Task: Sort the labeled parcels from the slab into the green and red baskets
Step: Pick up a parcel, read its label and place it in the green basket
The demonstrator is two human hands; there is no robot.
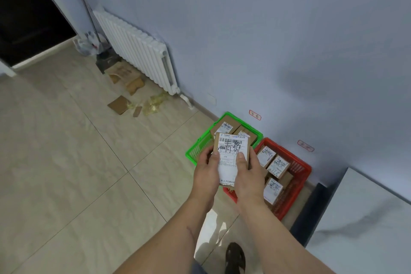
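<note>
The floor [77, 162] was pale beige tile, meeting a light blue wall [266, 29] with a white radiator [138, 49] and cardboard scraps [124, 87] below it. A grey-white slab [367, 218] filled the lower right corner. Against the wall sat a green basket [195, 151] holding labeled boxes, and just beside it a red basket [298, 184] with several more. Above them, the left hand [208, 171] and right hand [249, 176] both gripped one labeled parcel [232, 153], thumbs pressed on its label.
</note>
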